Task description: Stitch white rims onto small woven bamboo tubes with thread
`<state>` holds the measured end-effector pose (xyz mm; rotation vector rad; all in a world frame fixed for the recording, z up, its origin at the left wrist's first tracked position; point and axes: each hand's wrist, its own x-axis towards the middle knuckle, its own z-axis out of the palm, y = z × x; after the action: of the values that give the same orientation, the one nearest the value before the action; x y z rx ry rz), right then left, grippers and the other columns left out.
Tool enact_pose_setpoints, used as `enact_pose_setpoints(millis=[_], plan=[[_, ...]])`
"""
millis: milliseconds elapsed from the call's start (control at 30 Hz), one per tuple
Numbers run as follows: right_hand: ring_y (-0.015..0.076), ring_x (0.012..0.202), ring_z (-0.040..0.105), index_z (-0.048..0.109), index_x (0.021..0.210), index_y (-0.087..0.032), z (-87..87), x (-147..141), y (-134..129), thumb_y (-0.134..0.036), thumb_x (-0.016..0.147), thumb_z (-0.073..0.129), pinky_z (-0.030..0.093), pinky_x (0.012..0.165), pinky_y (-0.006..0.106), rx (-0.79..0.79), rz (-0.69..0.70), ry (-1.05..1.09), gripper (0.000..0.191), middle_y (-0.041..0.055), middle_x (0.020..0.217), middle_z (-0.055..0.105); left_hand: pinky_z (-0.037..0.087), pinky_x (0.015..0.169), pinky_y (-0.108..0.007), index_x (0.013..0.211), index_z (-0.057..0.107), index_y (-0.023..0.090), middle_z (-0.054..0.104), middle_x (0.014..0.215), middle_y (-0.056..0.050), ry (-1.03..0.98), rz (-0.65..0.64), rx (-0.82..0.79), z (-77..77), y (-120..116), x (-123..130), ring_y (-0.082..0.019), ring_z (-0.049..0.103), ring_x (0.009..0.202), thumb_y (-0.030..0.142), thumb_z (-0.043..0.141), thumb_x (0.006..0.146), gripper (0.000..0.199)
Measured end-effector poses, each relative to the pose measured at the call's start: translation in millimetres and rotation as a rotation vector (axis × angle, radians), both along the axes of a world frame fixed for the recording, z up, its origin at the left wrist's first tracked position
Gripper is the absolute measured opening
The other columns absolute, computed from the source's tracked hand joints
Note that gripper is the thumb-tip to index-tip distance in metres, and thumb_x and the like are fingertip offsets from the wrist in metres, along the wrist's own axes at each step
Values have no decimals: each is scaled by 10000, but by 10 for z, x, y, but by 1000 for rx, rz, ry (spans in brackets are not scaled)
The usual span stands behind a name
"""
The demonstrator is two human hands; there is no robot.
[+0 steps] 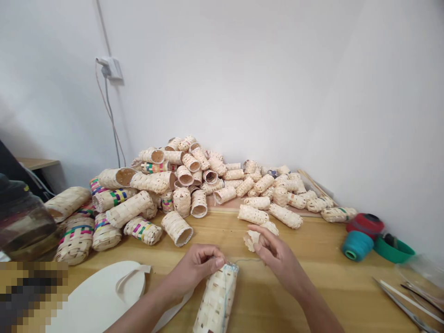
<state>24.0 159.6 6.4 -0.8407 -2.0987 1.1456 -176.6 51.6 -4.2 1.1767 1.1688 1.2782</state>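
My left hand [197, 268] pinches the top rim of a woven bamboo-strip tube [217, 300], which stands slightly tilted at the table's front. Bluish stitching runs around that rim, and a blue thread hangs down the tube's side. From the rim, a thin thread [248, 259] stretches right to my right hand [279, 259]. Thumb and fingers of this hand are closed on the thread, with the index finger held out; whether a needle is between them I cannot make out. Just behind the right fingers lies another woven tube [251, 239], partly covered by them.
Many woven tubes [183, 175] are heaped along the wall. To the right lie a blue thread spool [357, 245], a red spool [364, 224], a green bowl [395, 249] and scissors [398, 303]. At left are a white rounded sheet [93, 300] and a dark jar [26, 226].
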Motion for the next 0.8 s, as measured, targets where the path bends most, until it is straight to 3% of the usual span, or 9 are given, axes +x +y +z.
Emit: enact_pose_setpoints(millis=[200, 300, 367, 467, 800], plan=[[123, 607, 375, 695, 979, -208, -62, -112, -150, -493, 906, 510, 273, 559, 250, -141, 331, -89, 347, -31, 664, 463, 247, 547, -226, 669, 680, 127, 478, 598, 14, 14, -59, 31, -8, -5, -12, -104, 345, 571, 511, 707, 738, 392], [97, 554, 282, 669, 744, -176, -150, -140, -149, -538, 862, 571, 187, 511, 245, -262, 453, -30, 393, -55, 584, 376, 261, 554, -225, 684, 690, 124, 500, 618, 7, 2, -90, 33, -28, -8, -29, -104, 366, 582, 491, 709, 749, 373], [85, 527, 233, 632, 673, -168, -188, -143, -132, -563, 793, 648, 149, 498, 247, -352, 470, 19, 413, -72, 550, 325, 272, 564, -223, 697, 694, 124, 512, 624, 5, -27, -102, 23, -40, -11, -36, -104, 379, 585, 487, 719, 742, 366], [85, 530, 266, 642, 680, -167, -178, -142, -114, -601, 735, 684, 178, 506, 243, -395, 464, 66, 440, -67, 559, 375, 287, 583, -224, 708, 697, 130, 525, 628, 3, -68, -121, 13, -37, -18, -36, -107, 393, 592, 493, 732, 726, 364], [75, 500, 349, 609, 705, -149, -187, -135, -111, -526, 819, 656, 219, 498, 229, -478, 411, 168, 397, -51, 564, 465, 268, 577, -230, 665, 667, 129, 497, 610, 8, -44, -153, -5, -27, -17, -41, -111, 377, 582, 528, 732, 702, 407]])
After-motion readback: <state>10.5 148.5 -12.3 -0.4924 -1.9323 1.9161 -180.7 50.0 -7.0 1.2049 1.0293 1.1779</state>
